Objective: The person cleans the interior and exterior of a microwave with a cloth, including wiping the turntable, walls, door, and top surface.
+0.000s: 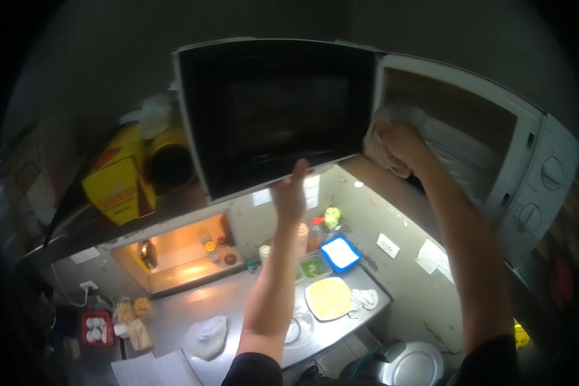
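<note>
A white microwave oven (516,193) stands on a high shelf with its door (280,120) swung out to the left. My left hand (290,193) grips the lower edge of that door, its thumb lying against the dark inner face and the other fingers mostly hidden. My right hand (403,142) holds a bunched light cloth (388,157) against the hinge side of the oven opening. Inside the cavity, the floor (456,154) is partly visible past my wrist.
Left of the door sit a yellow box (120,183) and a dark-mouthed yellow container (171,164). Below is a steel counter (173,313) with a yellow plate (329,298), a tub of chopped greens (313,268), a clear glass dish (299,330), a blue-rimmed container (340,254) and a white cloth (365,299).
</note>
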{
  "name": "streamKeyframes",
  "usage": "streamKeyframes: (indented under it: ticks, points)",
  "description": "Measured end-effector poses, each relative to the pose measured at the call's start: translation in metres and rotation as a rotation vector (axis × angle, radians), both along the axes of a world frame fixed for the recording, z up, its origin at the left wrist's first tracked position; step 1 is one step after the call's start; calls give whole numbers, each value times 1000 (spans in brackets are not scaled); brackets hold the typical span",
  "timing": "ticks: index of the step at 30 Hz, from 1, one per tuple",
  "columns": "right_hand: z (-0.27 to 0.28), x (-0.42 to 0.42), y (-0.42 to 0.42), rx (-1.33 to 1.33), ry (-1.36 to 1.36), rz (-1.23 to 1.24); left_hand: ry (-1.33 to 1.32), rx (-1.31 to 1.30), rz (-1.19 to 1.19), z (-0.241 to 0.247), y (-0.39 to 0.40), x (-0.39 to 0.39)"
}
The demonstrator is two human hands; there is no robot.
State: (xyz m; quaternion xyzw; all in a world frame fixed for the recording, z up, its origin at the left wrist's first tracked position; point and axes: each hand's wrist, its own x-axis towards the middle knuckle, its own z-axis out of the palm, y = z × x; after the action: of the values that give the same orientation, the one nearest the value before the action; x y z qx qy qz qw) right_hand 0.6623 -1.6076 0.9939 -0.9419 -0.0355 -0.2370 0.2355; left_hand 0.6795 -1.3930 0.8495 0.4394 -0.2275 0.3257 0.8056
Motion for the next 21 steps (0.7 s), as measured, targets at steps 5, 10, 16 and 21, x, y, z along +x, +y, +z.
streamKeyframes:
  ticks: [5, 10, 16, 21]
  points:
    - [-94, -11, 112, -58, -769, 167, 8, 404, 327, -2, -11, -4]
    - [-73, -56, 174, -479, -906, 426, -88, 340, 421, 0, 2, -5]
    - [-53, -16, 48, -410, -612, -144, -46, 99, -210, 9, -9, -7]
    - [-60, -42, 155, -315, -627, 145, -87, 542, 404, -12, 6, 8]
